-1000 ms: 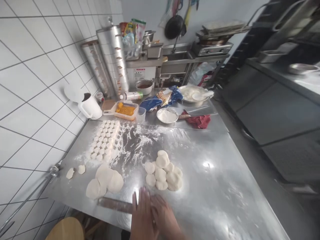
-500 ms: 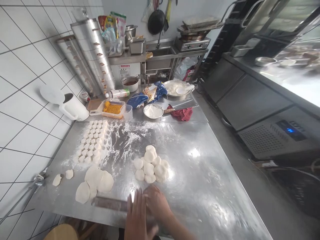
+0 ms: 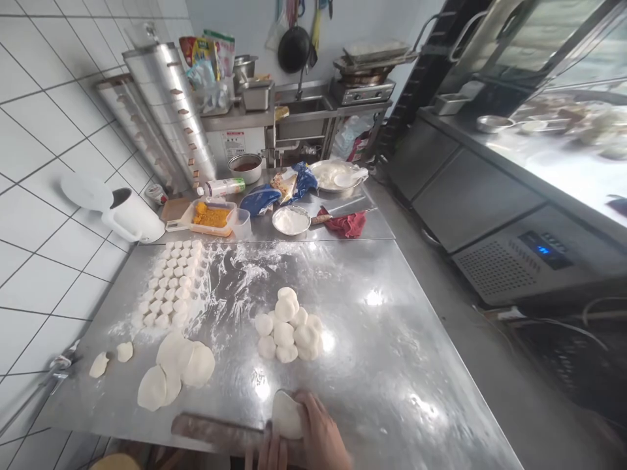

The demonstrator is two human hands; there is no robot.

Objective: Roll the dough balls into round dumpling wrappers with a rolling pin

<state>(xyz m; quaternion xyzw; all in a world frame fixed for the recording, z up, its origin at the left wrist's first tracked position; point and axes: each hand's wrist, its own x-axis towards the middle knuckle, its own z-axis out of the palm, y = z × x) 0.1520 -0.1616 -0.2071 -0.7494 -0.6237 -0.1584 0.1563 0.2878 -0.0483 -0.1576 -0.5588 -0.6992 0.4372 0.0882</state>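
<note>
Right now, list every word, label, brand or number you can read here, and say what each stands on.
Nothing is legible.
White label on the steel cabinet: too small.
Printed snack packets: too blurred.
Bottle label: too small.
Blue-lit display on the refrigerated counter: too blurred.

The left side of the room is faced with white ceramic wall tile [image 3: 49, 163] with dark grout lines. A pale painted wall [image 3: 235, 19] closes the rear, above a stainless steel sink unit [image 3: 298, 111], and a black frying pan [image 3: 294, 49] hangs over it. A gas burner unit [image 3: 362, 91] stands to the right of the sink. Along the right side runs a stainless under-counter refrigerator [image 3: 509, 261] with a lit blue digital display [image 3: 545, 250], below a brightly lit glass-fronted case [image 3: 548, 39].
</note>
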